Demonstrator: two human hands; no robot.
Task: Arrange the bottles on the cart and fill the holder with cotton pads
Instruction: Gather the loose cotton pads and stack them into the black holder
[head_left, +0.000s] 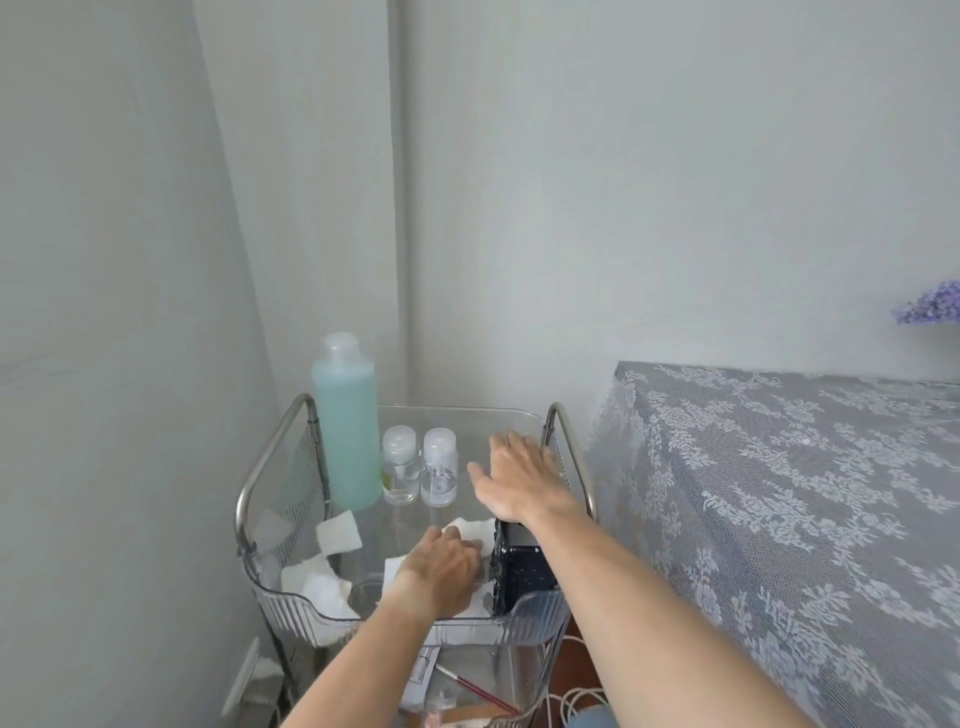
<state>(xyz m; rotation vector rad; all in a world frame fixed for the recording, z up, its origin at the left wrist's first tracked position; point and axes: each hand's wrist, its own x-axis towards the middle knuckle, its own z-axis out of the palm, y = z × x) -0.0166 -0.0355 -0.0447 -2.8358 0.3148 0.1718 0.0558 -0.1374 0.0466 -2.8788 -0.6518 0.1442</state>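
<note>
Head view, cart (524, 616) top tray. Tall green bottle (347, 431) and two small clear bottles (420, 470) stand upright at back left. Black holder (519, 564) at front right. Cotton pads (338, 530) lie loose across the tray: light, soft, likely to shed; best pinched at an edge. My left hand (441, 566) curls over pads beside the holder, grip hidden. My right hand (519, 475) hovers spread, holding nothing.

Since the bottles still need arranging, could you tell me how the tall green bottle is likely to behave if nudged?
The tall green bottle looks nearly full, so probably heavy for its size. It is tall and narrow, so a push near its cap may tip it. On the smooth clear tray it may slide.
</note>
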